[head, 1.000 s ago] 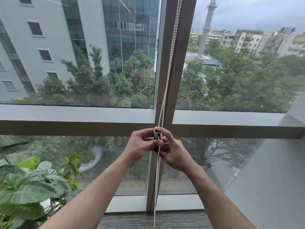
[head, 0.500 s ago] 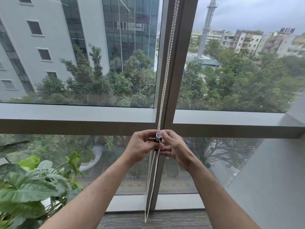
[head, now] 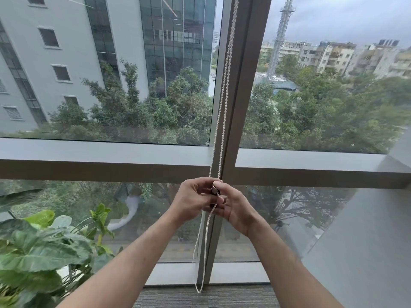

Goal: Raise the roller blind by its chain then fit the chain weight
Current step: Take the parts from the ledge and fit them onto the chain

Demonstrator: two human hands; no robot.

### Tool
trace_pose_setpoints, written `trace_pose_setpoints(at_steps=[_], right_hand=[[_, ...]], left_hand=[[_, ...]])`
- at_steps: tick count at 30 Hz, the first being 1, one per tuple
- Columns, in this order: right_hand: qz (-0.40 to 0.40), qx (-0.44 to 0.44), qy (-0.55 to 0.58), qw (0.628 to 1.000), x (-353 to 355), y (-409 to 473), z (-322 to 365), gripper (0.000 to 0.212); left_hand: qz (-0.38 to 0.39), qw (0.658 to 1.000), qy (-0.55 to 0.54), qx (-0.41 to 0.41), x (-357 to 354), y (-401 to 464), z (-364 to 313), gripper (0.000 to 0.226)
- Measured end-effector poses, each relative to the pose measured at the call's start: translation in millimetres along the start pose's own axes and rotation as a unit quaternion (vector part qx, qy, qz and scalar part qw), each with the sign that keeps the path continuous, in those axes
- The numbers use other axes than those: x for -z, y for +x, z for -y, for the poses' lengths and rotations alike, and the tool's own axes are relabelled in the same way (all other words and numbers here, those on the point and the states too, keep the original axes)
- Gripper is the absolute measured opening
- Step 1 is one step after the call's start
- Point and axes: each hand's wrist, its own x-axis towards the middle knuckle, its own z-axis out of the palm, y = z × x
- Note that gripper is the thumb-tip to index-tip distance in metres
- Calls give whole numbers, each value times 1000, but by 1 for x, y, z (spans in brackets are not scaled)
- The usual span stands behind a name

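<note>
Head view – chain weight: the small dark chain weight [head: 215, 191] sits between the two hands, just below the horizontal bar of the window frame [head: 106, 162] and in front of the vertical mullion [head: 242, 90].
Head view – chain: the white bead chain [head: 223, 90] comes down along the mullion as two strands, enters the hands at the weight, leaves below them and hangs as a loop that ends near the grey carpet [head: 213, 297].
Head view – left hand: the left hand [head: 192, 200] is closed on the weight from the left side; its thumb and fingers curl toward the weight and touch it.
Head view – right hand: the right hand [head: 235, 206] holds the weight from the right; the thumb lies over the top of it and the fingers curl behind and below, pinching the chain there.
Head view – arms: both forearms rise from the bottom edge and meet at the middle, the wrists a little bent inward.
Head view – hard to see: most of the weight is covered by the fingers – only a dark part with a pale edge shows, so I cannot tell if the chain is already inside it. The roller blind itself is out of the picture at the top.
Head view – surroundings: a leafy plant [head: 44, 247] stands at the lower left, beside the glass.
</note>
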Motion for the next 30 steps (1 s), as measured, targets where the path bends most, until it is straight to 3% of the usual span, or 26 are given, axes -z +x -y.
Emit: trace_pose_setpoints(at_steps=[4, 8, 17, 22, 30], right_hand=[[-31, 20, 0, 999, -1, 4, -3, 61], [-56, 38, 3, 998, -3, 6, -8, 66], [-89, 61, -27, 994, -7, 5, -14, 50], [-79, 68, -68, 992, -8, 1, -17, 59], [-53, 81, 20, 995, 8, -3, -33, 36]], left_hand=[[5, 1000, -6, -2, 0, 0, -1, 37], [19, 1000, 0, -8, 2, 1, 1, 37], [5, 1000, -2, -8, 5, -1, 6, 38], [3, 1000, 16, -10, 9, -3, 8, 37], [28, 999, 45, -6, 15, -6, 10, 46]])
